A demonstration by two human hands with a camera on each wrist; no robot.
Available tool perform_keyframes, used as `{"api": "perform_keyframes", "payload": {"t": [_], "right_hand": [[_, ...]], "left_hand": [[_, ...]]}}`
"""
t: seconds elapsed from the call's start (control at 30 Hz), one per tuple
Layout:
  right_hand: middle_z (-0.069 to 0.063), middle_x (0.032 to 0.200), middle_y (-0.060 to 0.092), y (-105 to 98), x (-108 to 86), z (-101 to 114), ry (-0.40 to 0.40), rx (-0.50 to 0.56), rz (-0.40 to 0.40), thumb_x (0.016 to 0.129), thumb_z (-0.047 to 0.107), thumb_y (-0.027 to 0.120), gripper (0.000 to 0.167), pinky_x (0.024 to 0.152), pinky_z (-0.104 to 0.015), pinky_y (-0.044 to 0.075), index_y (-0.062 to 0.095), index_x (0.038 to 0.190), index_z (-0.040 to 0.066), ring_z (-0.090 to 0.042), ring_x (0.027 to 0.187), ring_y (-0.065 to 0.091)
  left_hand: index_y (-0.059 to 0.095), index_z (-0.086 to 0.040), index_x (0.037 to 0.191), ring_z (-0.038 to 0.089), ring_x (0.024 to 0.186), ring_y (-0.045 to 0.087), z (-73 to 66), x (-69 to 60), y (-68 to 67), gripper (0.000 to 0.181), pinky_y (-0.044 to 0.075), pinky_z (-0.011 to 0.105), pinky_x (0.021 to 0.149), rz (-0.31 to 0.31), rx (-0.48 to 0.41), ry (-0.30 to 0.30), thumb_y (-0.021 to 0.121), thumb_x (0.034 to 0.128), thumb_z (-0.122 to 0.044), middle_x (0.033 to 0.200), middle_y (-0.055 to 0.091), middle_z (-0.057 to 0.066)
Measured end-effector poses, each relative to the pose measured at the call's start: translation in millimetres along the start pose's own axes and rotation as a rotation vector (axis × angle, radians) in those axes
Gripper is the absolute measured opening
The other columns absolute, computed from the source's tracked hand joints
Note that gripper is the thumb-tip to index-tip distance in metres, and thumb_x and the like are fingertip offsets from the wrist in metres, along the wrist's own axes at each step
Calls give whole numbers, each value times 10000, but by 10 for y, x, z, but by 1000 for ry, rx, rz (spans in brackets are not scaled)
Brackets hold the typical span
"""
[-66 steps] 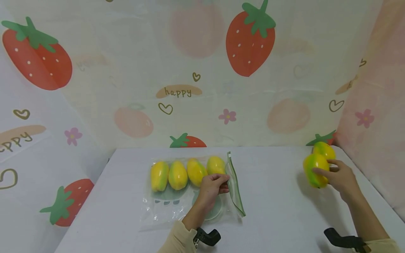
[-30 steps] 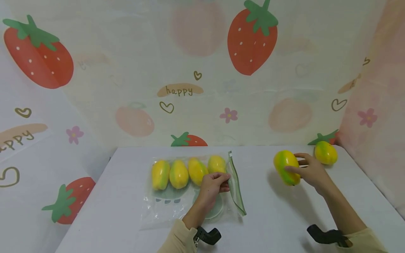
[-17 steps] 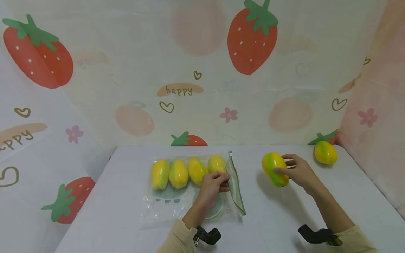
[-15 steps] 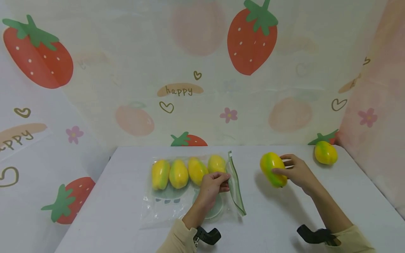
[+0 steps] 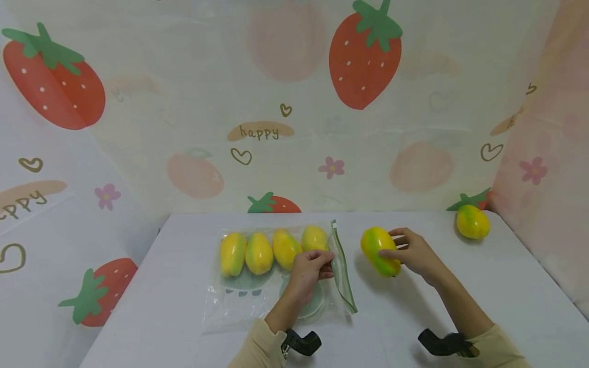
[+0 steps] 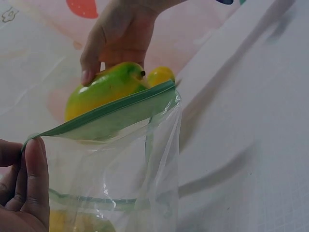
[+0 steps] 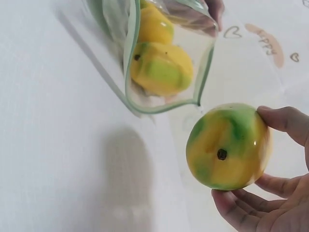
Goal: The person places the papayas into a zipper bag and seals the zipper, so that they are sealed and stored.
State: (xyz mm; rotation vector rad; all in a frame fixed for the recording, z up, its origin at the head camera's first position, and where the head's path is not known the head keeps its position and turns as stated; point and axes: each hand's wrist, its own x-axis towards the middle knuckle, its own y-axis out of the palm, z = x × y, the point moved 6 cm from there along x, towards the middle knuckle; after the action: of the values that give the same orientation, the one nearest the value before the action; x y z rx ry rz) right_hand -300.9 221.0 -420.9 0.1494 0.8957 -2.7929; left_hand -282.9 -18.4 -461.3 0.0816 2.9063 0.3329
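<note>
Thumb and fingers of the right hand (image 5: 417, 257) grip a glossy yellow-green oblong fruit (image 5: 377, 250) above the white table (image 5: 156, 301), near the clear plastic, green-edged bag (image 5: 234, 313) whose mouth the left hand (image 5: 303, 277) pinches, four similar yellow fruits (image 5: 259, 254) inside.

White table (image 5: 152, 301) with a clear zip bag (image 5: 234, 311) and, far right, a yellow-green fruit (image 5: 473, 223)
</note>
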Motion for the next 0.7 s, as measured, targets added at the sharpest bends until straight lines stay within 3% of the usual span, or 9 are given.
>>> {"api": "perform_keyframes", "payload": {"t": [0.7], "right_hand": [[-227, 1260, 578, 486, 90, 68, -25, 2, 93, 803, 337, 773, 669, 876, -415, 581, 493, 1322, 20, -261, 1021, 607]], "left_hand": [[687, 74, 1045, 83, 623, 601, -22, -22, 4, 246, 572, 193, 606, -12, 15, -7, 665, 915, -133, 728, 630, -21]]}}
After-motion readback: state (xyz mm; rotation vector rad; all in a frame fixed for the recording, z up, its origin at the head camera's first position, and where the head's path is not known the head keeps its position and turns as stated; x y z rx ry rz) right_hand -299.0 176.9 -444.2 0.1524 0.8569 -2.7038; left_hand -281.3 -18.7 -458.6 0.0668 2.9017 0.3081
